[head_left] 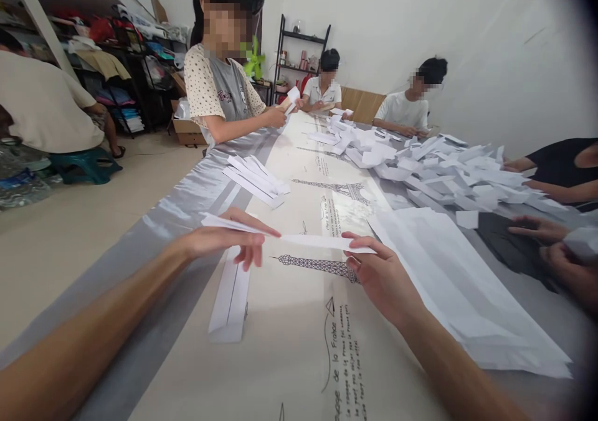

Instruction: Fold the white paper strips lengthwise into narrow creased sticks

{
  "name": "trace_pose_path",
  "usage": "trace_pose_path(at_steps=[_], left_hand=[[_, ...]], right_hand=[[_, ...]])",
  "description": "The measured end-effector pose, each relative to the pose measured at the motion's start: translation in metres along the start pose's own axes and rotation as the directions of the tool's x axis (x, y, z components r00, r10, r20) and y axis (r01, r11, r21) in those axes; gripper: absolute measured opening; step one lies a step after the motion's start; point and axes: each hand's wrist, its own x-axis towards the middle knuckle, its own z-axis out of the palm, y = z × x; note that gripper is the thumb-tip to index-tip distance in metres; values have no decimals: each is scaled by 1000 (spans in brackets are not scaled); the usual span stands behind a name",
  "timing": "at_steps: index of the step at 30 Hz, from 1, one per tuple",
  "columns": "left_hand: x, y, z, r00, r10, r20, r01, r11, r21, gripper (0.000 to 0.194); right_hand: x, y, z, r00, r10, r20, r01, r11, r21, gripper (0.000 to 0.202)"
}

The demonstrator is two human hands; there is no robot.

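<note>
A narrow strip of folded white paper (317, 241) is stretched between my hands above the table. My right hand (380, 271) pinches its right end between thumb and fingers. On the other side, my left hand (233, 237) grips paper, its index finger reaching along to the strip's middle. A white paper flap (224, 222) sticks out past the back of that hand; whether it belongs to the same sheet I cannot tell. Below my left hand lies a folded paper piece (230, 306) with a dark slit down its length. Several similar folded papers (256, 181) lie fanned out farther along.
A stack of large white sheets (458, 284) lies right of my right hand. Behind it spreads a big heap of folded white papers (420, 159). The tablecloth (280, 359) has Eiffel Tower prints. Other people sit or stand around the table, one person's hands (542, 237) close on the right.
</note>
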Motion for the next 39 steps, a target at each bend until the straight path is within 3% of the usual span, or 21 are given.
trace_pose_path(at_steps=[3,6,9,12,14,17,20,29,35,39], left_hand=[[1,3,-3,984,64,166,-54,996,-67,38],[2,1,-1,980,43,195,-19,992,-125,24],[7,-2,18,977,61,203,-14,975,-223,21],[14,3,49,972,24,233,2,994,-108,18],[17,7,66,979,1,203,15,997,-76,15],[20,8,82,996,20,86,-11,994,-109,21],[21,3,90,999,40,-22,-43,987,-153,25],[18,0,120,999,-44,-27,35,966,-257,34],[21,-4,123,994,-65,-91,41,967,-251,37],[23,-6,127,985,-89,-146,52,970,-237,42]], right_hand=[[0,-1,-3,999,6,48,-8,999,50,11],[-1,-2,-2,997,-10,82,7,999,44,14],[-3,-3,1,988,-19,153,18,1000,5,16],[-6,-1,7,974,-7,227,13,1000,-24,14],[-7,-1,12,973,1,231,1,1000,-10,7],[-7,-2,18,971,20,237,-35,998,59,31],[-9,-3,24,957,47,285,-73,994,82,31],[-18,3,44,855,211,473,-239,971,0,39],[-21,2,48,863,242,443,-235,969,-72,48],[-20,5,47,909,230,349,-185,970,-156,47]])
